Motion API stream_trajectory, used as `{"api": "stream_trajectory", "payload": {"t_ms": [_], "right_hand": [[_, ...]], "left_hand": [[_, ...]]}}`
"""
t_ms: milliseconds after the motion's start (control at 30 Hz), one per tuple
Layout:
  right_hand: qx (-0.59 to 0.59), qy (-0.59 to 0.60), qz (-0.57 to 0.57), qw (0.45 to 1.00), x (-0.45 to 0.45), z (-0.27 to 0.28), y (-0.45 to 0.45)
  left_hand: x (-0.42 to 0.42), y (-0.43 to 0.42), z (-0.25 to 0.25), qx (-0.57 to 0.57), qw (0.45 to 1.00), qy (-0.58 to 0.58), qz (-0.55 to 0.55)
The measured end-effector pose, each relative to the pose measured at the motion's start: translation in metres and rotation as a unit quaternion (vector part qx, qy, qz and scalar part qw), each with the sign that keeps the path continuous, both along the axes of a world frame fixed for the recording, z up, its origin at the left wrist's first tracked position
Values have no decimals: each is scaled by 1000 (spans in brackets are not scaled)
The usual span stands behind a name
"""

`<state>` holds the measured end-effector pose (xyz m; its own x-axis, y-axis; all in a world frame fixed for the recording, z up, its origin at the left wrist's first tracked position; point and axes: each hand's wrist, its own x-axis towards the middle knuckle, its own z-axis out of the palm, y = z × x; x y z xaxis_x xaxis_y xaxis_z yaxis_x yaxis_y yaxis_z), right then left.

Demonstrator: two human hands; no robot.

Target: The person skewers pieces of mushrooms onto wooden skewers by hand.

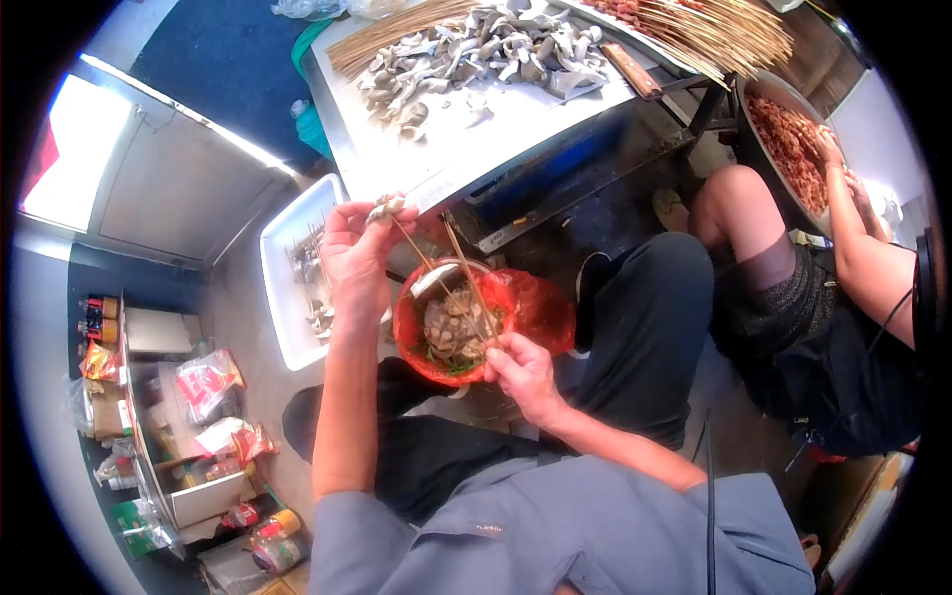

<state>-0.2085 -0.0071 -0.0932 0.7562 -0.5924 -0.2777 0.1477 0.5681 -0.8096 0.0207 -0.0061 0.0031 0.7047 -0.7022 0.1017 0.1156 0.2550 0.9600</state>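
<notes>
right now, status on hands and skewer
Left hand pinching mushroom piece at skewer's upper end. Right hand gripping lower end. Red bag below; no obstruction visible.

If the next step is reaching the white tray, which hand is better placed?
Probably the left hand: it appears nearer the white tray, pinching a pale piece. The right hand holds sticks by the red-lined bowl, farther away.
</notes>
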Motion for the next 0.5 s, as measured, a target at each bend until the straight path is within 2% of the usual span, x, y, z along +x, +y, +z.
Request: {"api": "stream_trajectory", "payload": {"t_ms": [133,500], "right_hand": [[-4,8,2,1000,0,-1,0],[-2,18,2,1000,-2,0,3]], "left_hand": [[-6,-1,6,0,999,-36,2],[-6,8,-5,26,999,-19,-18]]}}
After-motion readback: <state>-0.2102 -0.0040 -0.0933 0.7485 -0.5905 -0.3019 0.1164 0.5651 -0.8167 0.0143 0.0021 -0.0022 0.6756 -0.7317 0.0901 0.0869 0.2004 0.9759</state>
